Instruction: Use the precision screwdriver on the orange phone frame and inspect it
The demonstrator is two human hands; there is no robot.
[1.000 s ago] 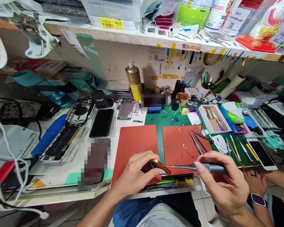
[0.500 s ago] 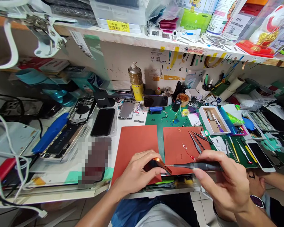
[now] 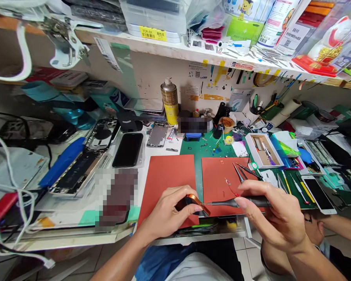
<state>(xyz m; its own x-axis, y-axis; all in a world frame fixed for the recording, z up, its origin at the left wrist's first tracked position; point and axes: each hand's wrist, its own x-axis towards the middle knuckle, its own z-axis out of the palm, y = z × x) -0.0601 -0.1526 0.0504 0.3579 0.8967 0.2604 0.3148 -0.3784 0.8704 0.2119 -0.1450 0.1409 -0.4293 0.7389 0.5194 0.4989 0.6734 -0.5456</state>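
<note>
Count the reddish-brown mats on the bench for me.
2. The left mat is partly covered by the left hand; the right mat lies beside it, partly covered by the right hand. Clutter could hide others.

Phone (image 3: pixel 197 202) left of screwdriver (image 3: pixel 226 202)

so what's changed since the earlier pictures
The screwdriver in the right hand has tilted slightly, handle end higher; its tip remains at the edge of the orange phone. The head camera's view has shifted slightly. Nothing was taken up or let go: the left hand still holds the phone.
</note>
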